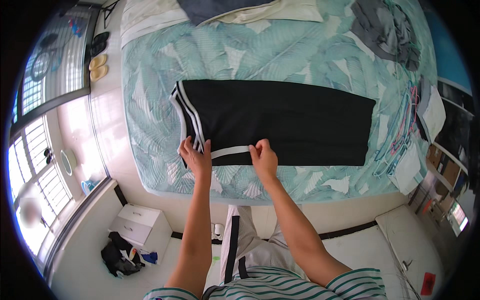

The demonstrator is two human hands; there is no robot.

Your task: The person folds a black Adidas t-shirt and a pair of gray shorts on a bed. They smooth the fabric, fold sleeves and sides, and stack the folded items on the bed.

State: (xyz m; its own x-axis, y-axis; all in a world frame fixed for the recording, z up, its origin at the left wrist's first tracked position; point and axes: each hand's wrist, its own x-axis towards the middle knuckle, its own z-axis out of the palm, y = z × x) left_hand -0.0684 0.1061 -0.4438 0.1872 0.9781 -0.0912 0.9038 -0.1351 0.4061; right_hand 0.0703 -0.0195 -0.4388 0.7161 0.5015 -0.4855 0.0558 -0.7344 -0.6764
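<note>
A black garment with white stripes along its left end (285, 120) lies folded flat on the leaf-patterned bedspread (153, 67). At the garment's lower left corner, my left hand (197, 157) rests over the striped edge, thumb and fingers spread across it; whether it pinches the cloth is unclear. Farther right, near the lower edge, my right hand (264, 157) pinches the end of a white strip (230, 150) between thumb and fingers. The strip runs left across the black cloth to my left hand.
Grey crumpled clothes (390, 33) and several tangled hangers (405, 123) lie on the bed's right side. A dark cloth (221, 9) lies at the far edge. A white drawer cabinet (137, 225) stands lower left. Yellow slippers (98, 67) are on the floor at left.
</note>
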